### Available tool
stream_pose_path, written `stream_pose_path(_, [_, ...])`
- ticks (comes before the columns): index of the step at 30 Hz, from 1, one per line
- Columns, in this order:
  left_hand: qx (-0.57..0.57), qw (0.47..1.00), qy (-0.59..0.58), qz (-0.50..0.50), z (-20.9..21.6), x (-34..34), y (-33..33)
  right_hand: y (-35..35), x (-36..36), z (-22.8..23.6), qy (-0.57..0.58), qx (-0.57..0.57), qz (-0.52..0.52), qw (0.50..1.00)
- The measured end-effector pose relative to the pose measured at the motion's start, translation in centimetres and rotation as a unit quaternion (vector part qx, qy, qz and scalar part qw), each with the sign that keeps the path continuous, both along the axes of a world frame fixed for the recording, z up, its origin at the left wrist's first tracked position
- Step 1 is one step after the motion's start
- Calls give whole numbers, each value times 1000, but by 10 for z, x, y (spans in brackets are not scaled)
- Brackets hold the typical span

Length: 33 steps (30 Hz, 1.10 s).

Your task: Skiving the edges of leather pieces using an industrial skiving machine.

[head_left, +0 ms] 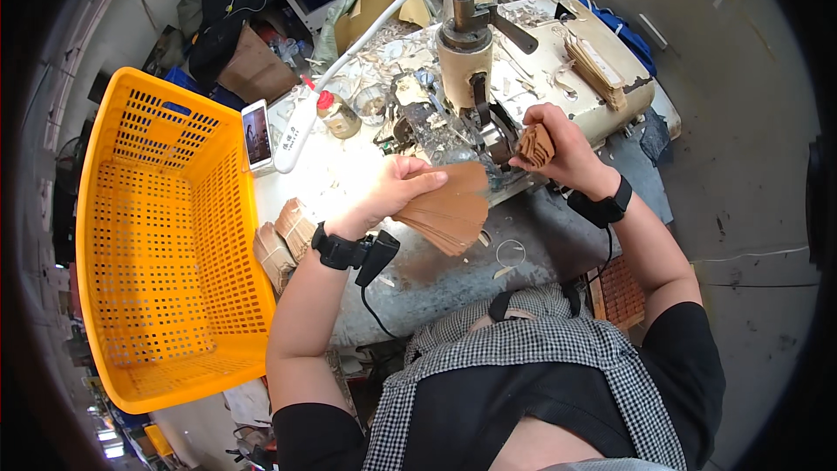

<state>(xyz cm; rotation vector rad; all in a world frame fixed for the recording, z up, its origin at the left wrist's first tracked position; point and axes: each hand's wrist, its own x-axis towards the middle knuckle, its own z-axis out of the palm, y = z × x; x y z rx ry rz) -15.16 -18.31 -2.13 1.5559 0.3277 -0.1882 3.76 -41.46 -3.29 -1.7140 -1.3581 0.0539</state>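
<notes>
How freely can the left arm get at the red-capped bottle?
Probably yes: the way from the left grip to the bottle looks free, though the brown pieces in that grip may hinder it.

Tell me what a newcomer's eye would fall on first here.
Likely the large yellow perforated plastic basket on the left side. Next, near the centre, the left hand holds a fan of flat brown pieces, and the right hand holds a folded brown bundle beside the worn cream metal machine.

Two rows of dark printed lettering [289, 139] are running along the elongated white plastic lamp head [301, 126], which is showing just left of the squat, yellowish, translucent, red-capped bottle [342, 119].
</notes>
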Motion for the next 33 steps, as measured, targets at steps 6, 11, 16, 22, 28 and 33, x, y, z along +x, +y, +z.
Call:
stream_pose_path(6, [174, 981, 81, 36, 9, 18, -14, 11, 0, 6, -102, 5, 71, 992])
stream_pose_path(11, [71, 997, 18, 0, 9, 11, -12, 8, 2, 9, -166, -28, 58, 984])
stream_pose_path(16, [23, 1000, 8, 13, -3, 5, 4, 3, 2, -1, -49, 20, 14, 999])
stream_pose_path(22, [211, 976, 57, 22, 5, 21, -15, 9, -1, 6, -115, 7, 50, 992])
stream_pose_path(28, [78, 996, 28, -43, 6, 7, -6, 1, 7, -3, -107, -33, 42, 993])
stream_pose_path(33, [62, 996, 59, 30, 5, 12, -3, 3, -1, 0, -38, 8, 27, 999])
